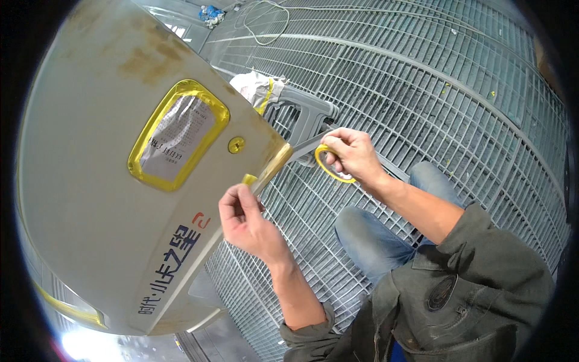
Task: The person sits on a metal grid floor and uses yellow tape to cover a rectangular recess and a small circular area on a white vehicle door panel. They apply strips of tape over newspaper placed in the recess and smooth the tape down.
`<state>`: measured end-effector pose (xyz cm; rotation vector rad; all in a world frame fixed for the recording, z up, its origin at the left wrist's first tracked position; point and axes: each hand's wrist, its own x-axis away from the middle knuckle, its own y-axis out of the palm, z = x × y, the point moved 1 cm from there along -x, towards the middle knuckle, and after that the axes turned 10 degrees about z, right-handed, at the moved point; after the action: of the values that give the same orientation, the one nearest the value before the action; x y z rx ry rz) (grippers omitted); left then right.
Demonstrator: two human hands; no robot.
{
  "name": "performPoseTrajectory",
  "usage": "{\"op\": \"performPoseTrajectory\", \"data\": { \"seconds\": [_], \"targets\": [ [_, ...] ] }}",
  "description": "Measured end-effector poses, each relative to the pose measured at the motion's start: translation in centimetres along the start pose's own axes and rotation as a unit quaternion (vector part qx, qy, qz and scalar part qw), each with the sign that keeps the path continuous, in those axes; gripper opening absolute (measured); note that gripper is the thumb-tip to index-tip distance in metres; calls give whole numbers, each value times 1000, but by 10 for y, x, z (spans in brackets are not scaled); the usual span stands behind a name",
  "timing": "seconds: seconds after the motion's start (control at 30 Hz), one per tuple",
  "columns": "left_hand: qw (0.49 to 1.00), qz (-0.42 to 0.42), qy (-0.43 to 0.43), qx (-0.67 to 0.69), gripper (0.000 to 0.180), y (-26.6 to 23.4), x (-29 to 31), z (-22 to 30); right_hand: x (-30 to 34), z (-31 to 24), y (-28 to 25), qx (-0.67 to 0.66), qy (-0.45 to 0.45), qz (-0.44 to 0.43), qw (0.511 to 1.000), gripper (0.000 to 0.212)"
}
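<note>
My right hand point(353, 155) grips a roll of yellow masking tape point(325, 171), fingers hooked through its ring, just off the panel's edge. My left hand point(248, 222) is closed in a pinch near that edge, with a short piece of yellow tape point(249, 179) at its fingertips. Both hands are beside a large pale vehicle door panel point(90, 151) with brownish sanded patches. Yellow tape point(137, 155) frames a handle recess covered by printed paper point(180, 136). A round lock point(236, 145) near the edge is also covered in yellow.
A grey metal frame part point(307, 114) stands beyond the panel, with paper and yellow tape wrapped over its end point(258, 89). Steel floor grating point(422, 90) spreads beneath me. A pale hose point(271, 36) lies at the far side, near blue crumpled material point(211, 14). My bent knees point(368, 241) are close by.
</note>
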<state>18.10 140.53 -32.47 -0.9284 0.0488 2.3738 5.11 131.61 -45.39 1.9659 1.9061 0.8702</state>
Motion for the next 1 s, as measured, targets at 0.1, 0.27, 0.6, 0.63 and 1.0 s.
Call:
{"op": "performPoseTrajectory", "data": {
  "seconds": [0.1,0.27,0.6,0.63,1.0],
  "targets": [
    [989,-3,-105,107,15,14,-17,-9,0,8,-10,-14,-16,2,1000,17],
    [964,15,-204,172,21,35,-25,-32,6,10,-9,32,-50,-52,997,17],
    [896,62,-290,330,13,55,-16,-45,6,-22,16,126,-279,-19,952,33],
    [890,61,-297,341,13,56,-15,-46,2,-26,21,132,-322,-5,938,37],
    [869,54,-318,375,13,58,-18,-57,-23,-39,76,203,-439,0,875,51]
  ]
}}
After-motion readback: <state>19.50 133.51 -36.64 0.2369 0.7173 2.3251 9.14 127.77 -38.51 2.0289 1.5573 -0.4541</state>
